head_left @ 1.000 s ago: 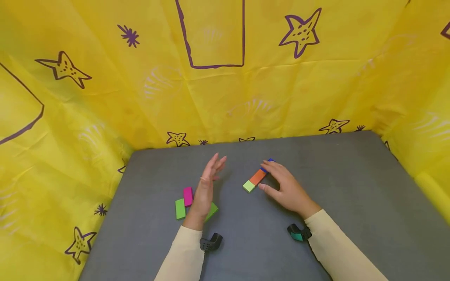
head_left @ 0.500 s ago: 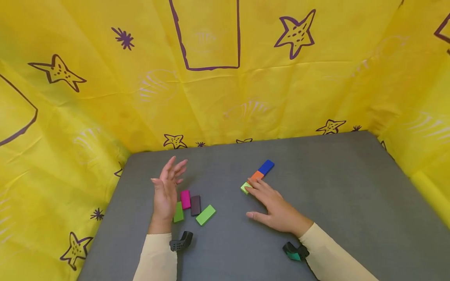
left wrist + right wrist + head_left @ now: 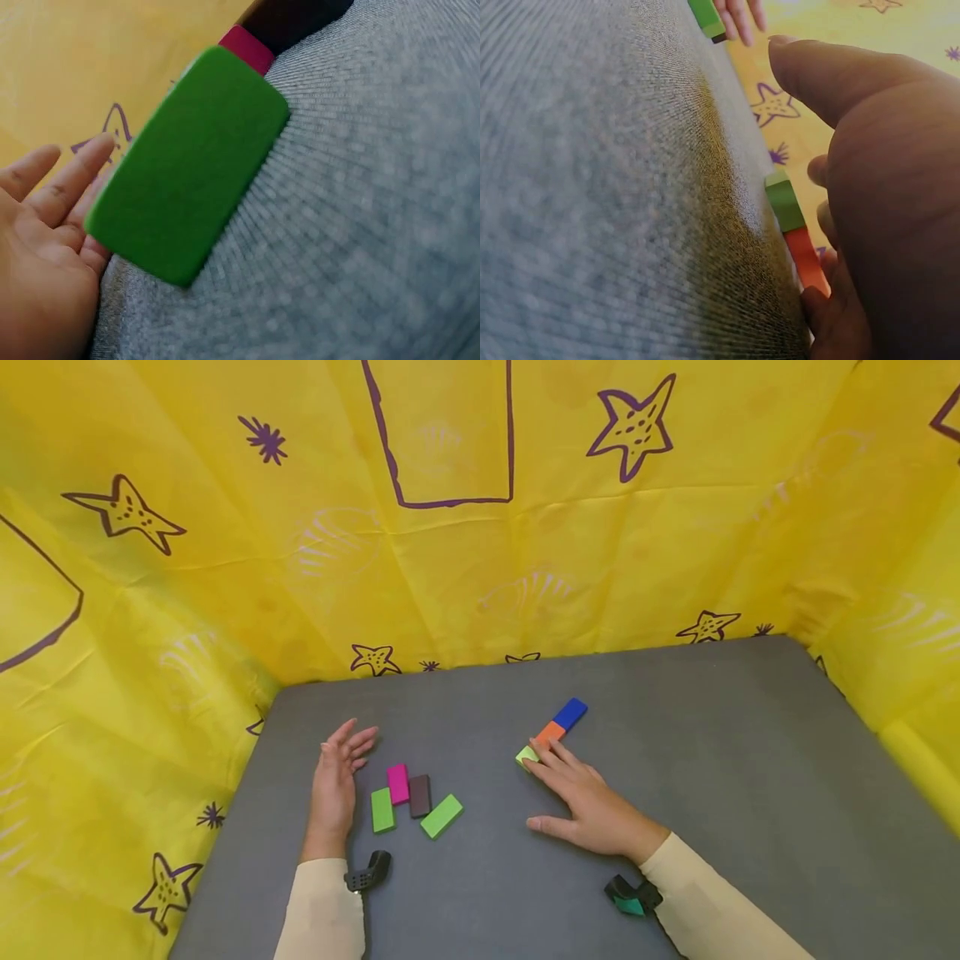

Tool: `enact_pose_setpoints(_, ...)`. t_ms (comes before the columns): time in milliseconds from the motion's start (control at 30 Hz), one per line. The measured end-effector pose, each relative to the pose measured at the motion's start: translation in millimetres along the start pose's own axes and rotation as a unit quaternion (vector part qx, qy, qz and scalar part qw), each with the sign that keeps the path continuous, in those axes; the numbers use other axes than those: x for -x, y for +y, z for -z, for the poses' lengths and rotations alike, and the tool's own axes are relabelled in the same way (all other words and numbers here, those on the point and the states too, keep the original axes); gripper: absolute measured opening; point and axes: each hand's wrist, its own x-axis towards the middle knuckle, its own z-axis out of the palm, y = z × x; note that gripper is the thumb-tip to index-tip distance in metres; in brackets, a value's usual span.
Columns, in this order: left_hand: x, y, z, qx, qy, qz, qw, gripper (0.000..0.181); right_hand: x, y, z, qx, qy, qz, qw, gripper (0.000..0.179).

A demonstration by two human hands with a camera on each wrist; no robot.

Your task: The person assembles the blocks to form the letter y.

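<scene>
A blue block (image 3: pixel 571 714), an orange block (image 3: pixel 551 732) and a light green block (image 3: pixel 526 756) lie end to end in a slanted row on the grey cloth. My right hand (image 3: pixel 592 806) reaches over the near end of that row, its fingers extended and the fingertips at the orange and light green blocks. Whether they press or only touch cannot be told. To the left, my left hand (image 3: pixel 333 789) has relaxed fingers and holds nothing. It is beside a green block (image 3: pixel 382 811), which looms large in the left wrist view, apart from the palm.
Right of that green block are a magenta block (image 3: pixel 398 784), a dark brown block (image 3: pixel 420 797) and another green block (image 3: pixel 442 816) set at an angle. A yellow cloth (image 3: pixel 450 585) with purple drawings rises behind and beside the grey surface (image 3: pixel 480 893).
My left hand has moved left, uncovering the brown and green blocks. My right hand has drawn back along the row from the blue block to the light green end.
</scene>
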Motion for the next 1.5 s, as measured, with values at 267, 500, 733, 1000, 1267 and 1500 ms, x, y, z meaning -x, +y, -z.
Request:
enact_pose_setpoints(267, 2.0, -3.6, 2.4, -0.091, -0.045, 0.0, 0.9949, 0.054, 0.7, 2, 0, 0.016, -0.013, -0.011, 0.9997, 0.086)
enact_pose_setpoints(500, 3.8, -0.6, 2.8, -0.177, -0.091, 0.035, 0.9795, 0.06, 1.2, 1, 1, 0.024, -0.016, -0.013, 0.9995, 0.086)
enact_pose_setpoints(733, 3.3, -0.1, 2.2, -0.251, -0.137, 0.037, 0.9575, 0.067, 2.9, 1, 2, 0.032, -0.023, -0.024, 0.9989, 0.084)
enact_pose_setpoints(1000, 8.8, 8.6, 8.0, -0.32, -0.189, 0.069, 0.926, 0.068, 2.1, 1, 2, 0.026, -0.024, -0.024, 0.9991, 0.083)
enact_pose_setpoints(1267, 7.3, 7.2, 6.1, -0.364, -0.217, 0.062, 0.9035, 0.069, 1.5, 1, 3, 0.026, -0.025, -0.028, 0.999, 0.082)
enact_pose_setpoints(1500, 7.9, 7.2, 3.4, -0.385, -0.206, 0.058, 0.8978, 0.061, 1.2, 1, 3, 0.026, -0.025, -0.026, 0.999, 0.081)
